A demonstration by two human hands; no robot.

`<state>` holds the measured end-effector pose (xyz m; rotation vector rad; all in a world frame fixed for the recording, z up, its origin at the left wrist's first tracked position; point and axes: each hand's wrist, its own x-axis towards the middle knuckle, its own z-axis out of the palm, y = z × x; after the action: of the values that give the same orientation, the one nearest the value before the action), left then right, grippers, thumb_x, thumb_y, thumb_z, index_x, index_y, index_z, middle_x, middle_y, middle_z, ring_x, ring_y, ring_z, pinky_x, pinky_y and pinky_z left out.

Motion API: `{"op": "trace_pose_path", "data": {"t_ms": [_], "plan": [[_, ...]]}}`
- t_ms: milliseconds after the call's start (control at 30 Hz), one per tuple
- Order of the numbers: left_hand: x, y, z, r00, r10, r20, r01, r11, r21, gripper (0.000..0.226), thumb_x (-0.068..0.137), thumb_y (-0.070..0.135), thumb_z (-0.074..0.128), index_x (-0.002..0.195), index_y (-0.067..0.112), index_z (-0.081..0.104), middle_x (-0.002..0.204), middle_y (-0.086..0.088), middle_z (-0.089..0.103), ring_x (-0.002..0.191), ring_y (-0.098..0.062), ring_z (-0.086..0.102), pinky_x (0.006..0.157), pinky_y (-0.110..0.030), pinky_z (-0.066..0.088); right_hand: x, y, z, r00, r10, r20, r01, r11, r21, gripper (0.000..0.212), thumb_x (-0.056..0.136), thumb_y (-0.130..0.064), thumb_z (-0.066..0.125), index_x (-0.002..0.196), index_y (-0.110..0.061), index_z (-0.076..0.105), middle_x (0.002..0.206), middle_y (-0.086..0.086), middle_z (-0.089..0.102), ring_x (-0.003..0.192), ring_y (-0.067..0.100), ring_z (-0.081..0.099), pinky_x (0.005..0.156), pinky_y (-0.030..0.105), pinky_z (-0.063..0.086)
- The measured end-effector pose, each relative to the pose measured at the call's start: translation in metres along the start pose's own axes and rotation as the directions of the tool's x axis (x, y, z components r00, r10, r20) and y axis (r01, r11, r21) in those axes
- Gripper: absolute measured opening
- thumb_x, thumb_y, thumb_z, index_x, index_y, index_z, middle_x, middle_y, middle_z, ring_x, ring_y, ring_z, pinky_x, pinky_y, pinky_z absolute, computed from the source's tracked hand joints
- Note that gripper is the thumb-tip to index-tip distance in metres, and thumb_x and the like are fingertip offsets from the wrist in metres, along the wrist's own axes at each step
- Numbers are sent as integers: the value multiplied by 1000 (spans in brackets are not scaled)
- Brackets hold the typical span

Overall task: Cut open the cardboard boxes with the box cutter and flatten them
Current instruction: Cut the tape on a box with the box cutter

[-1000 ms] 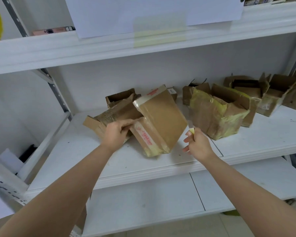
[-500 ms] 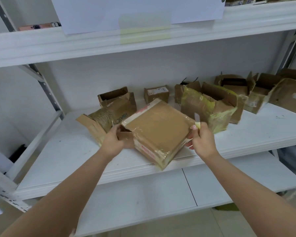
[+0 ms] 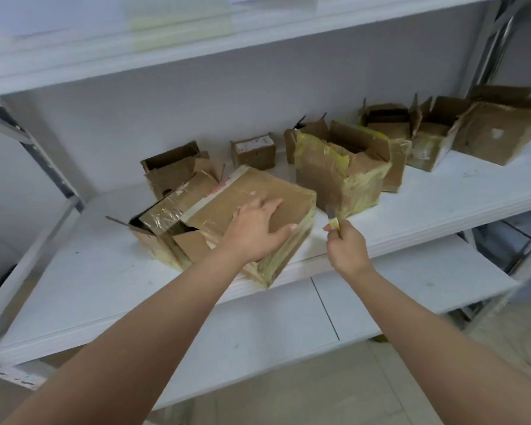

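Laid flat now, the brown taped cardboard box (image 3: 252, 207) lies under the open left hand (image 3: 255, 231); the right hand (image 3: 347, 250) grips the yellow-handled box cutter (image 3: 332, 218) beside it. Slice shallowly along tape seams.

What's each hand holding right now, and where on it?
The right hand grips the yellow-handled box cutter by its handle, blade pointing up. The left hand only presses flat on the taped brown cardboard box.

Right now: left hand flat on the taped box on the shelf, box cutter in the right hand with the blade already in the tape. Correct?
Not quite. The head view shows the box cutter in the right hand held clear of the taped box, blade touching nothing. The left hand does lie flat on it.
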<state>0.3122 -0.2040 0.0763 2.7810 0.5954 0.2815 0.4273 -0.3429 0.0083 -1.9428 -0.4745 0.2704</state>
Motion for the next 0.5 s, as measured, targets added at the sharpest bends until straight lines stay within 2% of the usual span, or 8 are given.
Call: {"op": "trace_pose_path", "data": {"t_ms": [67,167,233,300,333,433,500], "plan": [[3,-3,6,997,-36,74,33,999,30,68,91,57,49,150,31,27,159,-10,14,148,-24,4,119,-49,9,0,10,-1,1000,23,5,-23,1000,4,19,94,-12,37,100,-12,55,86,11,57,78,32,57,80,50,53],[9,-12,4,992,-32,124,32,999,1,62,92,53,48,148,35,28,159,-10,13,148,-24,3,119,-47,7,-2,18,1,1000,28,14,-28,1000,11,18,93,-8,39,97,-3,56,84,20,60,73,36,59,68,51,55],[13,-17,1,989,-24,148,29,999,-30,60,92,52,50,147,36,30,159,-8,14,148,-22,4,119,-46,7,-2,20,5,999,41,14,-42,997,63,17,93,-8,41,95,-3,57,86,21,62,69,30,56,66,43,54],[14,-19,-1,989,-15,150,22,999,-40,58,92,50,51,146,38,31,159,-6,15,148,-20,5,120,-45,6,-1,17,9,997,75,21,-77,991,112,17,92,-8,43,92,-5,59,84,16,62,70,26,53,62,29,44],[14,-20,0,989,-12,144,18,999,-39,57,93,50,51,146,38,31,159,-5,15,148,-18,5,120,-44,6,0,15,11,995,92,27,-95,986,139,17,91,-7,43,87,-5,59,81,14,61,70,25,52,61,27,40],[12,-22,0,992,-7,129,12,999,-33,57,93,51,49,146,40,31,160,-1,15,148,-16,5,120,-40,4,5,11,18,988,157,8,-154,960,235,21,87,-5,43,73,-16,55,80,13,61,70,25,52,65,29,41],[12,-22,0,992,-3,126,7,1000,-28,57,93,52,48,146,41,31,160,0,15,148,-16,5,120,-40,4,7,9,20,982,190,-16,-178,943,281,24,88,-7,45,73,-25,50,87,16,65,73,25,54,69,35,46]]}}
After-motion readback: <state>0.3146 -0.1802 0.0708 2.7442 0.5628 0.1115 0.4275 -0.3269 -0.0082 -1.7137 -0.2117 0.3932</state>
